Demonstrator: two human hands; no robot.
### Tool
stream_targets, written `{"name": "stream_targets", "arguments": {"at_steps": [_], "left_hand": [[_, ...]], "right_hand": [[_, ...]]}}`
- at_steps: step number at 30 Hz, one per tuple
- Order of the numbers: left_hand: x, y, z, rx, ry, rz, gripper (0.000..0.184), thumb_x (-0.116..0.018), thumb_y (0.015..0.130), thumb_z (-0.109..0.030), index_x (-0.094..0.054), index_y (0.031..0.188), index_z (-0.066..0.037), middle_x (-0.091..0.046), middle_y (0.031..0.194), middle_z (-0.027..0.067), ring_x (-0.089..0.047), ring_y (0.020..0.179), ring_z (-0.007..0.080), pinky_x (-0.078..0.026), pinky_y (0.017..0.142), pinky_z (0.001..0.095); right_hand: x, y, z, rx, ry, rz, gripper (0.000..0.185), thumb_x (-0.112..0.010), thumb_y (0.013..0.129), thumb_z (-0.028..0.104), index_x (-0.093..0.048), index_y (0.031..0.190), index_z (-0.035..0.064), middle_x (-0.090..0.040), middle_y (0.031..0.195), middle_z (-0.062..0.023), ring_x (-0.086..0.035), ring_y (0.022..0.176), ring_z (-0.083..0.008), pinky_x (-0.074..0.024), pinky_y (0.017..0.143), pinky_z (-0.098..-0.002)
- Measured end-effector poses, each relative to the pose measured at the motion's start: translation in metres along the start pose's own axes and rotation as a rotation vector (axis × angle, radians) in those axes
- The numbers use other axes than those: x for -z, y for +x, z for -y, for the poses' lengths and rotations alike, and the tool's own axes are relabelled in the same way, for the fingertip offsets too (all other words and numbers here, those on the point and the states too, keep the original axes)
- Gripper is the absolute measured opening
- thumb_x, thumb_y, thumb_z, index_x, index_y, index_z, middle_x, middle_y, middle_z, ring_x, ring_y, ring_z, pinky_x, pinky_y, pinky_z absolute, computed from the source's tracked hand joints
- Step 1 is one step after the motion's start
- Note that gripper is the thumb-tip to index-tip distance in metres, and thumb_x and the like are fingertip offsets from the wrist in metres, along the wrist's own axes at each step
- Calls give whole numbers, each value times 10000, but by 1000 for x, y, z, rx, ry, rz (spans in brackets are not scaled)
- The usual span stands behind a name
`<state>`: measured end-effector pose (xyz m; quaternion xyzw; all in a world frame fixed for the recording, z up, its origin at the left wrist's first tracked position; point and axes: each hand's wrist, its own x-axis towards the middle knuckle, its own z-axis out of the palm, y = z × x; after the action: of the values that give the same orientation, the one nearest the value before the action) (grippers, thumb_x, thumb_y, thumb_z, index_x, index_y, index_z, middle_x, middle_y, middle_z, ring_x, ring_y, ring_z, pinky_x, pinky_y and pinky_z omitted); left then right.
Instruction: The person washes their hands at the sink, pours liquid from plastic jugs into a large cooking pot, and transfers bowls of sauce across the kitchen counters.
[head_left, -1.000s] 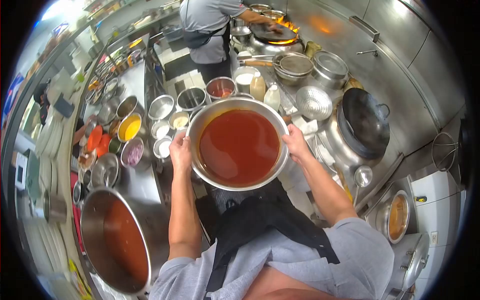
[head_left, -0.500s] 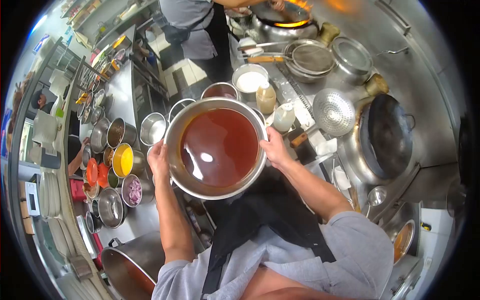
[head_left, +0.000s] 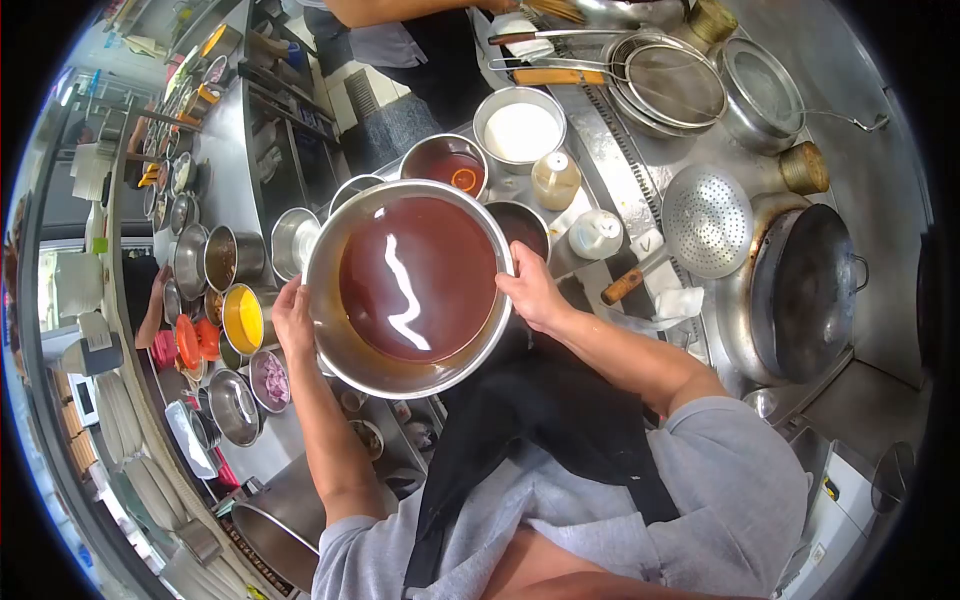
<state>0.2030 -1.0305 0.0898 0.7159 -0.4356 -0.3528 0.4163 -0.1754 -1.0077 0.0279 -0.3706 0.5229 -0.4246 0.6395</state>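
Observation:
A wide steel pot (head_left: 335, 345) of reddish-brown liquid hangs between my two hands, in front of my black apron. My left hand (head_left: 294, 322) grips its left side. On the right side my right hand (head_left: 533, 287) has its fingers closed around the rim. The liquid (head_left: 430, 285) lies nearer the far right wall, leaving bare steel at the lower left. Just beyond the pot stand a steel container of red liquid (head_left: 445, 165) and, partly hidden, a dark-filled container (head_left: 522, 225). A small steel pot (head_left: 295, 243) is close to my left hand.
A container of white contents (head_left: 518, 128) and two squeeze bottles (head_left: 556, 180) stand ahead. At right are a perforated ladle (head_left: 707, 222), strainers (head_left: 668, 85) and a wok (head_left: 812, 290). Bowls of ingredients, including yellow liquid (head_left: 243, 318), line the left. Another person's arm (head_left: 400, 10) is at the top.
The pot has moved slightly left in my hands, and its liquid has shifted, with a wavy bright reflection now. My view has turned, bringing the dark-filled container into sight at right.

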Motion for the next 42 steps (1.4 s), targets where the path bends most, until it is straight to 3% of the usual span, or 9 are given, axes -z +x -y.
{"name": "stream_targets", "arguments": {"at_steps": [19,27,42], "left_hand": [[2,43,-3,64,54,146,336,-569,942,-112,-595,1227,66,-666,1067,76,-599,939,128,-447,876,251],[-2,50,-18,110,53,198,336,-566,944,-115,-597,1223,69,-662,1006,44,-568,863,87,-440,807,229],[-8,55,-43,91,204,216,337,-564,946,-119,-605,1226,64,-672,1009,45,-587,880,97,-445,816,225]], "right_hand": [[-7,4,14,-114,70,-44,173,-584,763,-17,-417,770,28,-425,690,-20,-395,619,-90,-354,501,-303],[-7,3,28,-192,165,-30,158,-587,791,-4,-440,837,30,-460,692,-34,-440,450,-104,-355,342,-278],[-2,6,32,-229,218,-14,130,-579,810,11,-453,839,24,-472,697,-34,-461,479,-100,-377,373,-285]]}}
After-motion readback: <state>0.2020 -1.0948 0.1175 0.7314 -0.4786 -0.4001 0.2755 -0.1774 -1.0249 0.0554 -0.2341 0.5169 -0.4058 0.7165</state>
